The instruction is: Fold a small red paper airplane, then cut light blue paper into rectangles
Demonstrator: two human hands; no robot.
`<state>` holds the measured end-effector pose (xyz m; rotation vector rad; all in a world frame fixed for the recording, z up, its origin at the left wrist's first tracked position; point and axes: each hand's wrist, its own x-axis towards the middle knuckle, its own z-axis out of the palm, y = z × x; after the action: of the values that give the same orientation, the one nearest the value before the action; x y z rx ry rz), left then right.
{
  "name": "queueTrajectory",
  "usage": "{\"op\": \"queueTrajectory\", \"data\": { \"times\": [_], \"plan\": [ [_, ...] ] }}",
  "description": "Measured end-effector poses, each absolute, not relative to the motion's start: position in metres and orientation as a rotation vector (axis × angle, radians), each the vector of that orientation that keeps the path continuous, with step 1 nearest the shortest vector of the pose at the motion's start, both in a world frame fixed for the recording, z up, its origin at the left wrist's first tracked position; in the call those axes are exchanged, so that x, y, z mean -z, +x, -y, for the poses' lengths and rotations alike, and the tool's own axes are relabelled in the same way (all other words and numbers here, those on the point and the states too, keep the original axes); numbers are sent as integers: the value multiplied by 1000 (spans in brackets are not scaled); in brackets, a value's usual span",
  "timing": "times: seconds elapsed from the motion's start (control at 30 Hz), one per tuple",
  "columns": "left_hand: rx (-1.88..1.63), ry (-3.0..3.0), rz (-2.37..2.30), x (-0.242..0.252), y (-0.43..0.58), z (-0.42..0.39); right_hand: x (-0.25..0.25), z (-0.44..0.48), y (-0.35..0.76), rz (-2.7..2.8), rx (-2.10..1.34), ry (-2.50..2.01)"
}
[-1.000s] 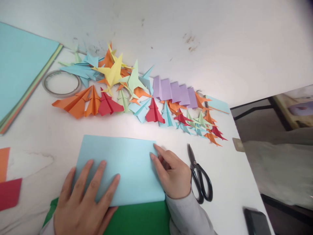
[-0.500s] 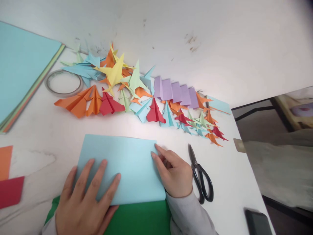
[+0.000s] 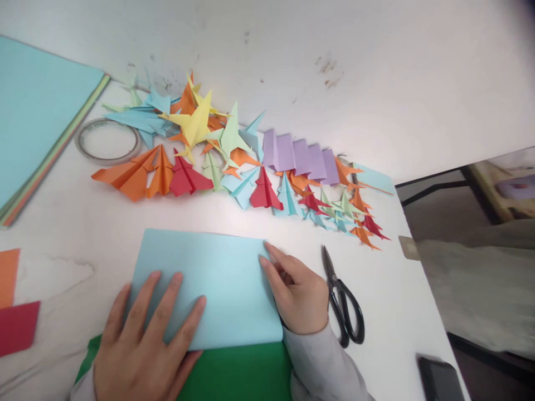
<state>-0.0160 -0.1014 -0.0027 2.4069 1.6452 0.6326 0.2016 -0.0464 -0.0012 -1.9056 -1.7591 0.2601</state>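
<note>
A folded sheet of light blue paper (image 3: 217, 267) lies flat in front of me, its fold along the near edge. My left hand (image 3: 146, 334) rests spread on the paper's left part, fingers apart and pressing down. At the upper right corner, my right hand (image 3: 298, 289) pinches the sheet between thumb and forefinger, the other fingers curled under. A green surface (image 3: 238, 373) shows below the near edge; what it is I cannot tell. Black-handled scissors (image 3: 343, 301) lie just right of my right hand, points away from me.
Folded paper planes in several colours, such as a yellow one (image 3: 196, 125), line the wall side. Among them stand purple folded strips (image 3: 298, 156). A tape roll (image 3: 108, 140), a stack of coloured sheets (image 3: 42, 111), red paper (image 3: 19, 328), orange paper (image 3: 8, 278) and a black phone-like object (image 3: 441, 379) lie around.
My right forefinger and thumb have shifted very slightly at the paper's upper right corner. My left hand and the sheet stay in place.
</note>
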Motion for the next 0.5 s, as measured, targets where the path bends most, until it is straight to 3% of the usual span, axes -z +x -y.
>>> {"op": "queueTrajectory", "data": {
  "times": [0.5],
  "plan": [
    [-641, 2404, -1646, 1, -16, 101, 5, 48, 206, 1815, -270, -1897]
  ]
}}
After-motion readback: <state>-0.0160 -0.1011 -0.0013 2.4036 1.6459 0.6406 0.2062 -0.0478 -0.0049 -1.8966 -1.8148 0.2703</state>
